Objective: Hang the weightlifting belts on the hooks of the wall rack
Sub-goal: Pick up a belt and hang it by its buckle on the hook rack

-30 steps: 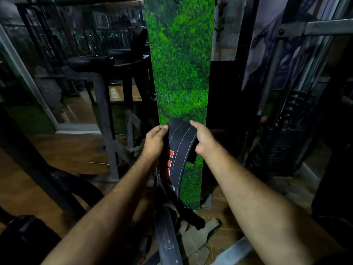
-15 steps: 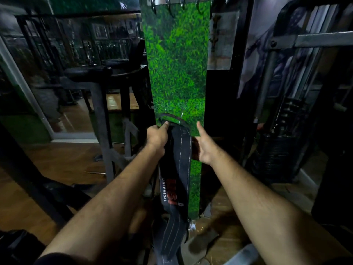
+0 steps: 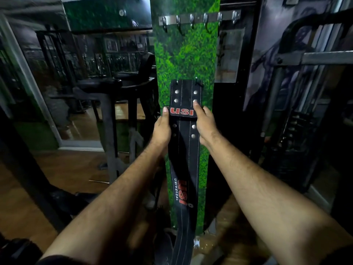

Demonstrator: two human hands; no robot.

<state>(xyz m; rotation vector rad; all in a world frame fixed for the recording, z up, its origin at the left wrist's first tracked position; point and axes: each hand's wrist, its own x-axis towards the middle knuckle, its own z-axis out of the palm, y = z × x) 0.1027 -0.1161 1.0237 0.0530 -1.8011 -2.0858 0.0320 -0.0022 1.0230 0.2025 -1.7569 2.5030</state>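
Both hands hold the belt (image 3: 184,131) upright against the green panel (image 3: 186,58): the left hand (image 3: 162,129) grips its left edge, the right hand (image 3: 205,124) its right edge, fingers curled round. The hooks (image 3: 198,21) sit well above. Best raise it straight and catch the top buckle on one hook. A rack (image 3: 107,104) stands left.

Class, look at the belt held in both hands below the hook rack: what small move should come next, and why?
Probably raise the belt straight up toward the hook rack. Both the left hand and the right hand grip its sides near the loop marked USI, its top edge sits well below the hooks, and every hook in view looks bare.
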